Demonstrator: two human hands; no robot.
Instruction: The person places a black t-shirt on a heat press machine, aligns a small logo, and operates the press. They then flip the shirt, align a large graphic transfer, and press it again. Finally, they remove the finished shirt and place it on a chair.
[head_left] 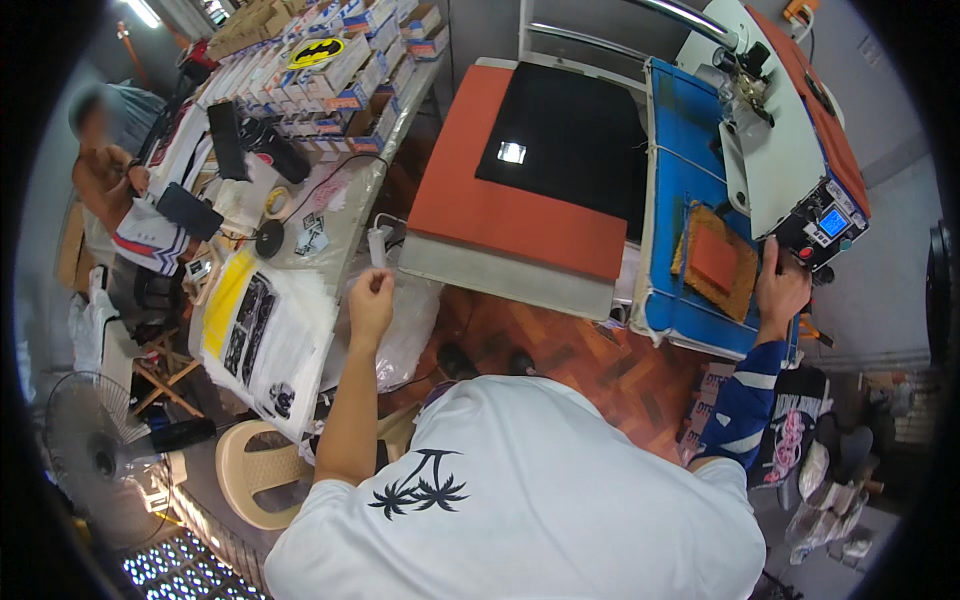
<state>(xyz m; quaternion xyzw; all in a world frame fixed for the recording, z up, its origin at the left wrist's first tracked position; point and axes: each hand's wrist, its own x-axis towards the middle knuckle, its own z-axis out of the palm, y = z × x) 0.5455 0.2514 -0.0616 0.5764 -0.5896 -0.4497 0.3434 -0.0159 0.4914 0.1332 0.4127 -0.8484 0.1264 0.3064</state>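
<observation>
Beige plastic chair [262, 470], floor fan [85, 450], perhaps stacked boxes [330, 60].

We note the orange press bed [500, 215] carrying a black cloth [570, 140] with a small white patch [511, 152]. Left, our desk [350, 215] bears boxes [330, 75], tape roll [277, 202], black disc [268, 238], and printed sheets [262, 335].
</observation>
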